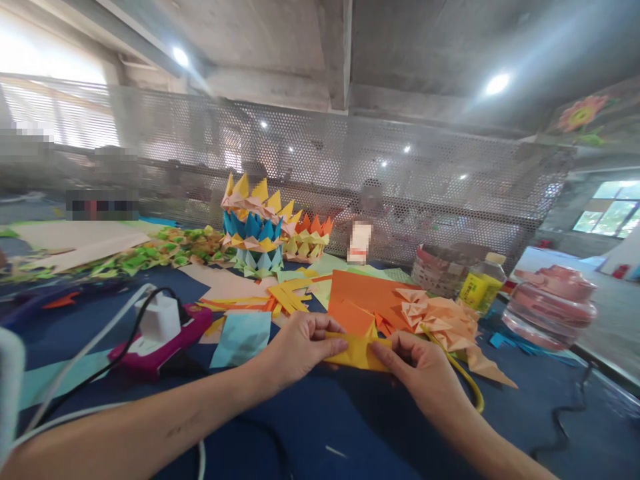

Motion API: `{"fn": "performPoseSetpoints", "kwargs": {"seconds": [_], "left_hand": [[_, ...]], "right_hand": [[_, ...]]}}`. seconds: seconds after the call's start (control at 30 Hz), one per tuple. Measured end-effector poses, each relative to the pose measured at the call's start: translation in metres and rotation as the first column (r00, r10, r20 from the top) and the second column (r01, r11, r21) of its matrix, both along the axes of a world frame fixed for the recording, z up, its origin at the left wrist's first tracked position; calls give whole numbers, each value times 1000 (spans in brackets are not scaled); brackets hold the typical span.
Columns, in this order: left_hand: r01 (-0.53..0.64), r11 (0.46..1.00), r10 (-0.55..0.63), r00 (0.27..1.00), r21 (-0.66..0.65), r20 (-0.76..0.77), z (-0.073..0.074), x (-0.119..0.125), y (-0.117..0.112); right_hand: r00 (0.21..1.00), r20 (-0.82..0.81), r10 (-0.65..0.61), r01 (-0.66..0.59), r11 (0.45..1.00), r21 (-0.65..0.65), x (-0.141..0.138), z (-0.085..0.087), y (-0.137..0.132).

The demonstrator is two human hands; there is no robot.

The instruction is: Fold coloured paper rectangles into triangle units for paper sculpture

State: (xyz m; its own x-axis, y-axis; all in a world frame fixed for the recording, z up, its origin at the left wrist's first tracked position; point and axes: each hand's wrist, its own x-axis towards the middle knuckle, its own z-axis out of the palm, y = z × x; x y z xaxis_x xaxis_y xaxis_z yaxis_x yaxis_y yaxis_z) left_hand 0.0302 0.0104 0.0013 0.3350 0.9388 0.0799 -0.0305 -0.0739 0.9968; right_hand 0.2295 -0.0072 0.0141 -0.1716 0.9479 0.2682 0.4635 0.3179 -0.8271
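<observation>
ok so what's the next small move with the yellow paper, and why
Probably press down the small yellow peak on the folded yellow paper: the left hand and right hand pinch the paper's two ends, and the peak sticks up between them, so that fold looks not yet flattened.

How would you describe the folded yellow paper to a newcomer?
Start from the dark blue tabletop, then find the left hand and right hand above it. The folded yellow paper is between them; unlike the loose yellow strips behind it, it is pinched by both.
</observation>
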Motion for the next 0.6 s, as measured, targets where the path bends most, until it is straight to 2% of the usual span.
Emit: {"fn": "performPoseSetpoints", "kwargs": {"seconds": [0.3,0.6], "left_hand": [[11,1000,-11,998,-3,-55,3,0,-4],[90,996,-90,992,3,-93,0,2,-8]], "right_hand": [[998,65,-27,22,997,75,1,-1,-3],[989,149,-1,-17,993,119,0,-5,-7]]}}
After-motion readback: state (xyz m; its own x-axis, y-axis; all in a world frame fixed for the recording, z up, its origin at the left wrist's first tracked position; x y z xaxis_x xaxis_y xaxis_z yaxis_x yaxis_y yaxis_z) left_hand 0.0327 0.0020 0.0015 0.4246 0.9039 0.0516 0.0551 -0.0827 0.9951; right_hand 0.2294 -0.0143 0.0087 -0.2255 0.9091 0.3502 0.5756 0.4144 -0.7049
